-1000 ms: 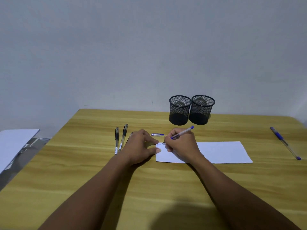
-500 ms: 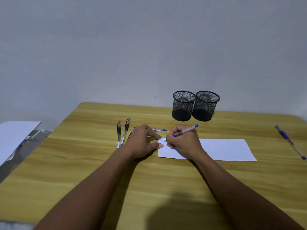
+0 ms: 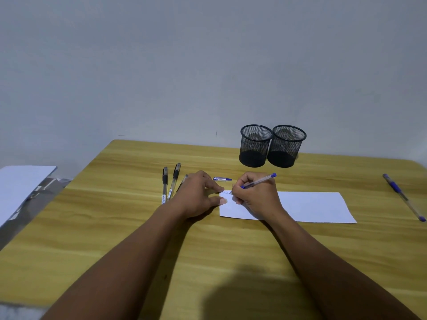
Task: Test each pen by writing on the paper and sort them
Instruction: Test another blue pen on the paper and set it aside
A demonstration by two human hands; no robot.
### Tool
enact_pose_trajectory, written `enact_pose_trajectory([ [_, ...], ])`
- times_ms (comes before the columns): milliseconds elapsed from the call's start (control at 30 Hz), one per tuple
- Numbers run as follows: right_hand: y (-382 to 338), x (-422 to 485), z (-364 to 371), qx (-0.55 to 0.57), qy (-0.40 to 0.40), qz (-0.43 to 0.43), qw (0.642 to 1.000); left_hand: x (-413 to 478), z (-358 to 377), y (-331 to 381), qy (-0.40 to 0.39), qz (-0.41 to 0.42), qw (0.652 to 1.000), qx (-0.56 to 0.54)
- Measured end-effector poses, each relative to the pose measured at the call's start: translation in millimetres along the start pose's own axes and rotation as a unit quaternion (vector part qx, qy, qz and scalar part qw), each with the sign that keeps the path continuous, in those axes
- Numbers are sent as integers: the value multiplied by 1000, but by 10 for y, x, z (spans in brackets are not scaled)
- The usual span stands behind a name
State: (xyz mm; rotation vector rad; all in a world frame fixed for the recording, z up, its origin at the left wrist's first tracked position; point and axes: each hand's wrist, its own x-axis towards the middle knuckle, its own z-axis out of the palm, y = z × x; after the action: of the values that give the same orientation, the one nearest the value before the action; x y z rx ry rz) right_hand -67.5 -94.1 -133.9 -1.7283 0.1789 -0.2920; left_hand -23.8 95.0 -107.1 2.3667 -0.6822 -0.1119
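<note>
1. Stack of white sheets (image 3: 20, 185) at the far left, one pile, off the wooden table (image 3: 115, 227)
2. Three black pens (image 3: 165, 184) lie side by side, the third partly hidden under the left hand (image 3: 198, 196)
3. Left hand, fingers loosely spread and holding nothing, presses the left edge of the one paper (image 3: 312, 206)
4. One blue cap (image 3: 222, 179) lies behind the hands
5. Right hand (image 3: 256, 197) grips one blue pen (image 3: 258, 181), tip on the paper's top left corner beside small blue marks
6. Two black mesh cups (image 3: 255, 145) stand touching
7. One more blue pen (image 3: 403, 197) lies far right
</note>
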Motion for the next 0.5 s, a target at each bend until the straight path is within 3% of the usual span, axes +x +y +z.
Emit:
enact_pose_trajectory([
  [500, -42, -14, -20, -5, 3, 9, 1000, 20, -3, -13, -3, -5, 1000, 5],
])
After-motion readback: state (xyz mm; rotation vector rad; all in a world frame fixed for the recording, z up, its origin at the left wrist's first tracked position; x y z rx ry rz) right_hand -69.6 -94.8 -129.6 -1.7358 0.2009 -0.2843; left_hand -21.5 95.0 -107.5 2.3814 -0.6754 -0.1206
